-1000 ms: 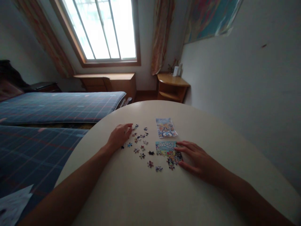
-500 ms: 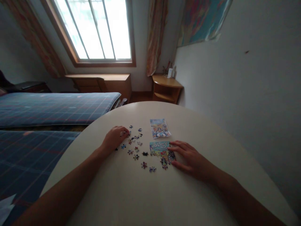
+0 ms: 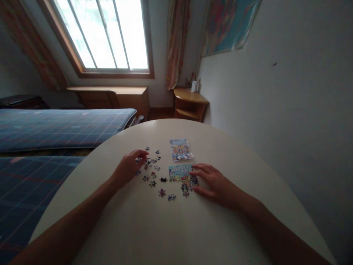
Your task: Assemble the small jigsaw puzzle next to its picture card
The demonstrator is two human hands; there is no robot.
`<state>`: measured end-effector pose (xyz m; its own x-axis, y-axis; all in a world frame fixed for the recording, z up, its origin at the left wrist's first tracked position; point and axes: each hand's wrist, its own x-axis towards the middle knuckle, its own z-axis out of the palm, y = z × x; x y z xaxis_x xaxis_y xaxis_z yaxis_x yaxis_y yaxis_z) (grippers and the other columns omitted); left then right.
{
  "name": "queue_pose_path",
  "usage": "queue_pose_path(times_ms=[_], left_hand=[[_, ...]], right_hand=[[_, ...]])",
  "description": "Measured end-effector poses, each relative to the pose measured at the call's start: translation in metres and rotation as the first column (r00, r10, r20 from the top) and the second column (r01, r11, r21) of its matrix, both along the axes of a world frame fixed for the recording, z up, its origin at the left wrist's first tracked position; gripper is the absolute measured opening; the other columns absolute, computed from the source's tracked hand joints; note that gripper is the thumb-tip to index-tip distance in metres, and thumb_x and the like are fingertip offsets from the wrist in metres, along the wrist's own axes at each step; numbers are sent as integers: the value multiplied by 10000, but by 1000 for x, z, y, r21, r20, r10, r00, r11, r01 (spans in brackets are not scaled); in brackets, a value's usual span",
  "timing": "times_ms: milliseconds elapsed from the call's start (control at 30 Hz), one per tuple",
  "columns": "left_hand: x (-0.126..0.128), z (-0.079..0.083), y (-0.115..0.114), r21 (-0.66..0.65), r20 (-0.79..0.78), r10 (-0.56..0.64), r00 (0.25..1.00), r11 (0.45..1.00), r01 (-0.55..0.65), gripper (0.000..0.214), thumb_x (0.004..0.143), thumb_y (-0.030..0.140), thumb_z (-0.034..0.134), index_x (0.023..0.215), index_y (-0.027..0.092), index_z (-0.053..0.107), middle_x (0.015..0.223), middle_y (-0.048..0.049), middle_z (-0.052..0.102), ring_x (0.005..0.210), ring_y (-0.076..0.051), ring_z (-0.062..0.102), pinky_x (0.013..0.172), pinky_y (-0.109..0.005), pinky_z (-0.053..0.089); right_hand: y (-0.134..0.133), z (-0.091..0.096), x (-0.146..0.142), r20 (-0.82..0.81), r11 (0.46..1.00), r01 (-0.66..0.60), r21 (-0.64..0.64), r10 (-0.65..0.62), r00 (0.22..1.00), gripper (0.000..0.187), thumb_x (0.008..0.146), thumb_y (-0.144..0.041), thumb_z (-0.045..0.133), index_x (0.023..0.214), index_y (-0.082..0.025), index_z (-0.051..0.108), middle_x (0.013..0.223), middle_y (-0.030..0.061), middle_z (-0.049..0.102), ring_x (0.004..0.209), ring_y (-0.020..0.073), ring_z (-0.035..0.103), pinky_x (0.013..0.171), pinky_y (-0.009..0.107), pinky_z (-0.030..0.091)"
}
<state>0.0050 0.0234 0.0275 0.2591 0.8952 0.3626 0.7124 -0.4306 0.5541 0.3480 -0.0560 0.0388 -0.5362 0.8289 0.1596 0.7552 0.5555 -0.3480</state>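
A partly assembled jigsaw puzzle (image 3: pixel 179 172), with a light-coloured title along its top, lies on the pale round table (image 3: pixel 154 228). My right hand (image 3: pixel 213 186) rests at its right edge, fingers stretched out and partly covering it. Loose jigsaw pieces are scattered left of the puzzle, among them a dark piece (image 3: pixel 163 179) and a reddish one (image 3: pixel 161 192). At the left side of these pieces, my left hand (image 3: pixel 129 165) has thumb and forefinger brought together in a pinch, apparently on a jigsaw piece; the fingers mostly hide it.
Beyond the puzzle lies a small printed picture sheet (image 3: pixel 181 150) with a curled lower corner. To the left of the table is a bed with a blue checked cover (image 3: pixel 68 127). A wooden corner shelf (image 3: pixel 191 99) stands behind, and a white wall (image 3: pixel 270 117) runs along the right.
The view has turned slightly right, shifting everything left. My left hand's thumb and fingers have drawn back a little toward the left pieces. My right hand stays on the puzzle's edge.
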Motion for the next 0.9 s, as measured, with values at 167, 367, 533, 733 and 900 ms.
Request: queue_pose_path(times_ms=[167, 367, 533, 733, 900], left_hand=[[26, 6, -31, -72, 178, -72, 981, 994, 86, 205, 850, 306, 580, 1020, 205, 630, 950, -61, 741, 872, -208, 717, 828, -366, 573], [54, 4, -57, -262, 353, -156, 923, 930, 257, 190, 800, 301, 630, 967, 215, 604, 958, -54, 721, 831, -191, 725, 747, -324, 601], [62, 3, -63, -414, 503, -73, 861, 854, 314, 276, 734, 325, 706, 945, 202, 578, 913, -39, 705, 786, -188, 729, 685, -297, 597], [72, 2, -70, -486, 588, -47, 808, 778, 399, 335, 698, 270, 749, 979, 188, 586, 860, -15, 691, 735, -176, 723, 637, -270, 573], [79, -1, -74, -500, 628, -82, 774, 719, 482, 320, 723, 263, 748, 990, 185, 589, 849, -19, 713, 738, -174, 727, 697, -296, 590]], right_hand=[[0, -3, -1, 3, 1000, 3, 17, -4, 1000, 441, 917, -443, 598, 1322, -273, 564, 1433, 99, 533, 1342, 286, 448, 1118, 537, 354], [1, -4, 0, 3, 999, 0, 37, 0, 1000, 447, 906, -420, 613, 1322, -266, 562, 1429, 107, 535, 1341, 297, 447, 1108, 547, 360], [-8, 8, -12, -72, 994, -19, 106, 26, 997, 379, 865, -344, 683, 1227, -257, 613, 1320, 93, 616, 1260, 271, 521, 1070, 497, 392], [-26, 17, -38, -200, 996, -19, 92, 37, 979, 370, 818, -321, 744, 1161, -246, 626, 1074, 54, 735, 1007, 239, 657, 948, 429, 423], [-29, 14, -48, -207, 990, -43, 136, 71, 976, 182, 851, -297, 718, 1023, -255, 677, 968, 5, 761, 925, 193, 683, 899, 365, 391]])
